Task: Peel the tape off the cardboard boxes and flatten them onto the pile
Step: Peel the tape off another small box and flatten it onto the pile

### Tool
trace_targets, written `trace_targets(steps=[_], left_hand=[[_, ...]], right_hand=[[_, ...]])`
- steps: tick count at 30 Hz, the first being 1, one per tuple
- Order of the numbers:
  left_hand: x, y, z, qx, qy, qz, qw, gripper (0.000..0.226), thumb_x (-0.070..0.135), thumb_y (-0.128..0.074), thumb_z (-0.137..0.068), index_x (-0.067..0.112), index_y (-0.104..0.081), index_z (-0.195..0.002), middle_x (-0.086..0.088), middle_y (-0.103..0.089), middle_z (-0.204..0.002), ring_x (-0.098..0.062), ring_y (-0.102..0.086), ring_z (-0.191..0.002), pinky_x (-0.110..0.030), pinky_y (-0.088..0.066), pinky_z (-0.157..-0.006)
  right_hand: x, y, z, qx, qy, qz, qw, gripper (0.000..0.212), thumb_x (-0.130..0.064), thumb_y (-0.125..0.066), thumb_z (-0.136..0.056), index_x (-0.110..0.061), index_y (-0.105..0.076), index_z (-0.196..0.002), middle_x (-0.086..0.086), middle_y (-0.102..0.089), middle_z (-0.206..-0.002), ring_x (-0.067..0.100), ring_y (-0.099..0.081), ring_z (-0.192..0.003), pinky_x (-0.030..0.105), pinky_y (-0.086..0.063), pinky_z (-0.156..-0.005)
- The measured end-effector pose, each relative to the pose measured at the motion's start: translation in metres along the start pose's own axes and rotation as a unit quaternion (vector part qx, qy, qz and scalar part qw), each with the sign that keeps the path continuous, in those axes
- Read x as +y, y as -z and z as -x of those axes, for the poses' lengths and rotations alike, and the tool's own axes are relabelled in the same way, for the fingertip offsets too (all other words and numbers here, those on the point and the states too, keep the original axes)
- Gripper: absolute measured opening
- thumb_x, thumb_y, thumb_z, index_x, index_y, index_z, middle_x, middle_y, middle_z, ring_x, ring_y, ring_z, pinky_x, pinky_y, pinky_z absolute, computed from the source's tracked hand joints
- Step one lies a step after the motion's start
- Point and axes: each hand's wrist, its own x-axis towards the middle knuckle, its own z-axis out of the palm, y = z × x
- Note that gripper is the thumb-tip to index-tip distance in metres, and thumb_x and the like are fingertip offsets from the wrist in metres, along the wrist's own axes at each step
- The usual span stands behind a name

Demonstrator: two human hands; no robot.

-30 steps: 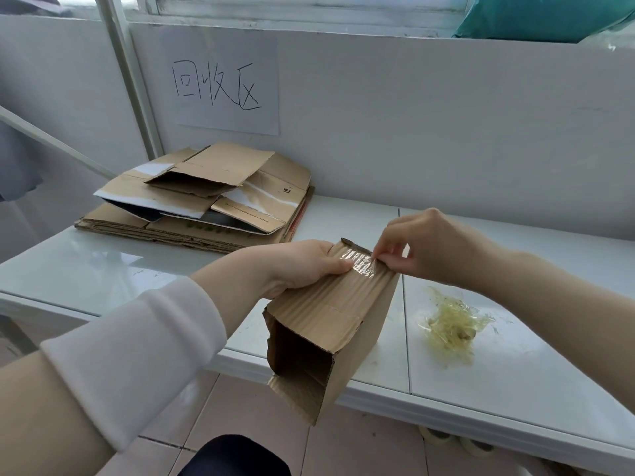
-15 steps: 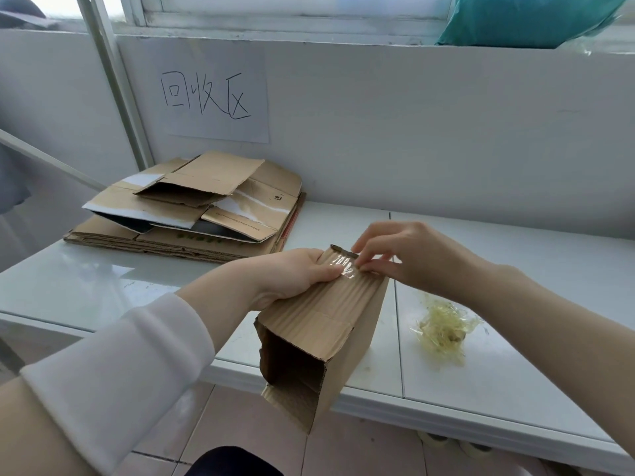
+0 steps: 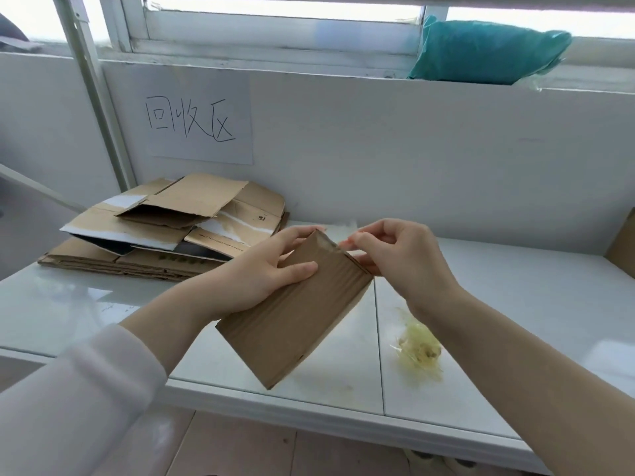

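Observation:
A small brown corrugated cardboard box [image 3: 292, 314] is held above the white table, tilted, its top corner up. My left hand [image 3: 271, 273] grips the box near that top, thumb on the near face and fingers behind it. My right hand [image 3: 398, 255] pinches a thin strip of clear tape [image 3: 345, 244] at the box's top corner; the strip is barely visible. The pile of flattened cardboard [image 3: 165, 231] lies at the table's back left, against the wall.
A crumpled ball of yellowish peeled tape [image 3: 417, 350] lies on the white table [image 3: 515, 321] to the right of the box. Another cardboard piece [image 3: 623, 245] shows at the right edge. A paper sign [image 3: 199, 121] hangs on the wall; a teal bag [image 3: 481, 53] sits on the sill.
The box has turned so its open end no longer faces me. My right hand has pulled the tape off the top face toward the corner. The camera view has tilted upward.

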Motion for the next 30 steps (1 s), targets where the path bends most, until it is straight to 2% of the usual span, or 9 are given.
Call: trace_targets(steps=[3,8,11,13,16,18,22,26,30], left_hand=[[-0.005,0.0,0.002,-0.005,-0.017,0.014,1.0,0.035,0.022,-0.057,-0.089,0.044,-0.045,-0.114,0.012,-0.054,-0.123,0.003,-0.062,-0.099,-0.017,-0.052,-0.076],[-0.012,-0.003,-0.001,0.052,-0.02,-0.012,0.998,0.035,0.031,-0.064,-0.082,0.037,-0.051,-0.114,0.012,-0.057,-0.115,-0.006,-0.061,-0.102,-0.019,-0.048,-0.082],[-0.008,-0.006,-0.004,0.075,-0.019,-0.026,0.997,0.03,0.025,-0.061,-0.087,0.03,-0.051,-0.115,0.014,-0.057,-0.111,-0.002,-0.061,-0.097,-0.016,-0.048,-0.077],[-0.007,-0.01,-0.006,0.082,-0.021,-0.034,0.996,0.032,0.029,-0.062,-0.085,0.03,-0.051,-0.115,0.014,-0.058,-0.111,0.001,-0.061,-0.096,-0.016,-0.048,-0.077],[-0.007,-0.014,-0.006,0.078,-0.021,-0.036,0.996,0.031,0.028,-0.063,-0.086,0.033,-0.05,-0.114,0.014,-0.057,-0.113,0.001,-0.06,-0.1,-0.019,-0.049,-0.083],[-0.006,-0.015,-0.005,0.072,-0.022,-0.033,0.997,0.028,0.027,-0.062,-0.087,0.037,-0.05,-0.109,0.016,-0.056,-0.112,-0.002,-0.06,-0.102,-0.023,-0.049,-0.084],[-0.007,-0.013,0.002,0.063,-0.024,-0.025,0.997,0.03,0.028,-0.06,-0.088,0.035,-0.05,-0.116,0.016,-0.055,-0.118,-0.004,-0.06,-0.105,-0.026,-0.05,-0.085],[-0.008,-0.005,0.013,0.046,-0.06,0.013,0.997,0.03,0.024,-0.059,-0.089,0.033,-0.051,-0.116,0.008,-0.055,-0.125,-0.007,-0.061,-0.107,-0.026,-0.052,-0.083],[-0.011,-0.006,0.022,0.124,-0.1,-0.039,0.986,0.03,0.011,-0.053,-0.092,0.036,-0.05,-0.109,0.008,-0.056,-0.121,-0.006,-0.057,-0.109,-0.023,-0.05,-0.086]], right_hand=[[-0.004,0.002,0.005,-0.034,-0.032,-0.036,0.998,0.017,-0.009,-0.06,-0.082,-0.014,-0.065,-0.066,0.006,-0.074,-0.082,0.013,-0.07,-0.069,0.028,-0.057,-0.072],[-0.007,0.008,0.01,-0.085,-0.022,0.03,0.996,0.018,-0.017,-0.063,-0.078,-0.024,-0.057,-0.093,-0.004,-0.073,-0.091,0.017,-0.067,-0.089,0.04,-0.052,-0.087],[-0.014,0.006,0.016,-0.092,0.071,0.147,0.982,0.034,-0.024,-0.067,-0.075,-0.032,-0.054,-0.106,-0.014,-0.063,-0.103,0.002,-0.063,-0.085,0.014,-0.051,-0.073],[-0.013,-0.001,0.017,-0.06,0.157,0.232,0.958,0.032,-0.03,-0.071,-0.074,-0.03,-0.059,-0.104,-0.013,-0.059,-0.104,0.0,-0.06,-0.086,0.008,-0.047,-0.071],[-0.004,-0.008,0.014,0.019,0.194,0.255,0.947,0.008,-0.026,-0.071,-0.077,-0.021,-0.066,-0.081,-0.009,-0.063,-0.09,0.006,-0.061,-0.08,0.021,-0.049,-0.075],[-0.002,-0.005,0.012,0.047,0.137,0.217,0.965,0.01,-0.026,-0.068,-0.081,-0.021,-0.063,-0.073,-0.012,-0.067,-0.077,0.003,-0.064,-0.072,0.016,-0.047,-0.068],[-0.013,0.004,0.014,0.005,-0.052,-0.094,0.994,0.015,-0.018,-0.058,-0.09,-0.013,-0.054,-0.076,0.003,-0.074,-0.081,0.016,-0.071,-0.067,0.024,-0.057,-0.06],[-0.025,0.004,0.021,-0.031,-0.072,-0.121,0.99,0.012,-0.019,-0.059,-0.089,-0.01,-0.057,-0.081,0.001,-0.075,-0.084,0.018,-0.071,-0.077,0.024,-0.058,-0.07],[-0.034,-0.008,0.022,-0.035,-0.062,-0.12,0.99,0.012,-0.018,-0.063,-0.086,-0.008,-0.062,-0.079,0.004,-0.074,-0.086,0.018,-0.069,-0.086,0.022,-0.057,-0.075]])
